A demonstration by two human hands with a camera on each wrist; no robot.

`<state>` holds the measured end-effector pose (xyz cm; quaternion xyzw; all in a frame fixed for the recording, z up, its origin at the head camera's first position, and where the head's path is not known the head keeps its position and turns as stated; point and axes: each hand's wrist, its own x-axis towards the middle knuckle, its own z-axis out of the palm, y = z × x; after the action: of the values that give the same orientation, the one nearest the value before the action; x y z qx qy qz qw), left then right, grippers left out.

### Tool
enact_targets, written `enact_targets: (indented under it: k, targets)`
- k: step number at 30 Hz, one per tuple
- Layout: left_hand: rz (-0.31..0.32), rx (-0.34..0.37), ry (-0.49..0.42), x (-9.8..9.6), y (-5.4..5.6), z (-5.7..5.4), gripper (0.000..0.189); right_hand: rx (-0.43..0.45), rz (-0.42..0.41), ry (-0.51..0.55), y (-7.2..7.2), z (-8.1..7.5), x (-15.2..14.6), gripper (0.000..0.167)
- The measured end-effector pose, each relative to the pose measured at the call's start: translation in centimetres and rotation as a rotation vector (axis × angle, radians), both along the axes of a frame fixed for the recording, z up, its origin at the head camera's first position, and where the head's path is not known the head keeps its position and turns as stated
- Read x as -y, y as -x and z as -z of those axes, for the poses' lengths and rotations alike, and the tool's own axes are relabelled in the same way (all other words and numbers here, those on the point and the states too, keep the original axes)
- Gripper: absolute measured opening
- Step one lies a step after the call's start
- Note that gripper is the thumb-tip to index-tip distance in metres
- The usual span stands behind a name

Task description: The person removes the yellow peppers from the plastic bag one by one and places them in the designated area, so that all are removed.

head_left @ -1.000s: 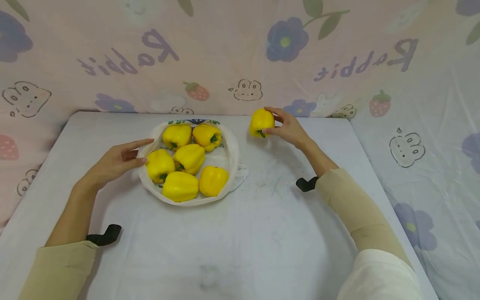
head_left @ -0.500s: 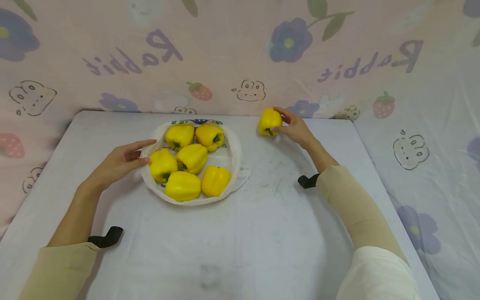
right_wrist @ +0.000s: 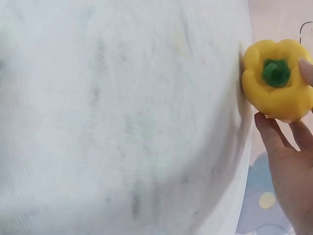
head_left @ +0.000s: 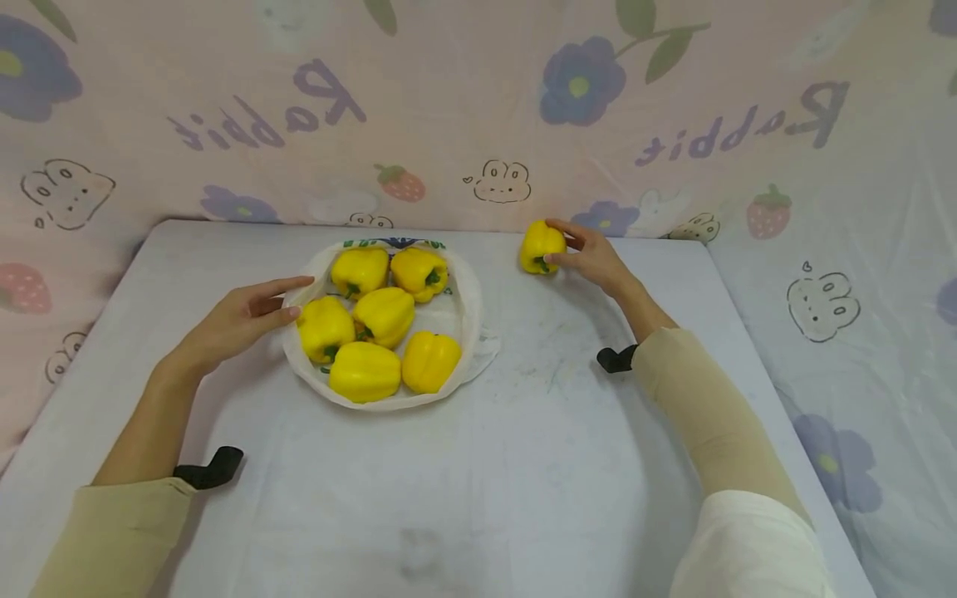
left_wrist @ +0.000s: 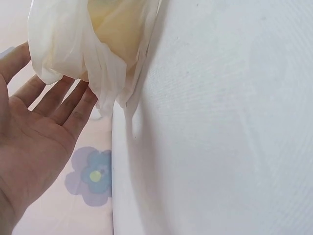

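Six yellow bell peppers (head_left: 364, 371) sit in a white plastic bag (head_left: 471, 303); the left hand (head_left: 238, 322), fingers spread, touches its rim. Near the white table's (head_left: 553, 465) far edge, the right hand (head_left: 594, 257) pinches a seventh pepper (head_left: 540, 246) between curved fingers: probably firm, light, slick; hold its sides.

Over at the right edge, the bare right hand (right_wrist: 293, 171) had a glossy yellow, lobed bell pepper (right_wrist: 261, 100) in its grip, thumb on the near face, fingertips against the side, and the green stem (right_wrist: 276, 73) (a stubby one!) faced the camera! A white, grey-smudged surface (right_wrist: 117, 107) filled most of the view; beyond it, pale pink fabric (right_wrist: 274, 19) showed a blue-purple, yellow-centred flower (right_wrist: 264, 198).
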<state>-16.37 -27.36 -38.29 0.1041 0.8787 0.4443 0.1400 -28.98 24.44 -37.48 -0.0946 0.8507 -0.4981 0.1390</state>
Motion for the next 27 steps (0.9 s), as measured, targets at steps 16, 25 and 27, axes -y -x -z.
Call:
enact_targets:
  k: [16, 25, 27]
  targets:
    - [-0.003, 0.034, -0.011, 0.2, 0.0, 0.1, 0.058, -0.006, 0.001, -0.050, 1.6, 2.1, -0.5, 0.069]
    - [-0.025, 0.061, -0.003, 0.1, 0.4, -0.2, 0.057, -0.060, 0.039, -0.039, 2.0, 1.7, -0.9, 0.067]
    - [-0.028, 0.062, -0.006, 0.1, 0.5, -0.3, 0.057, -0.086, 0.040, -0.026, 2.0, 1.4, -0.9, 0.065]
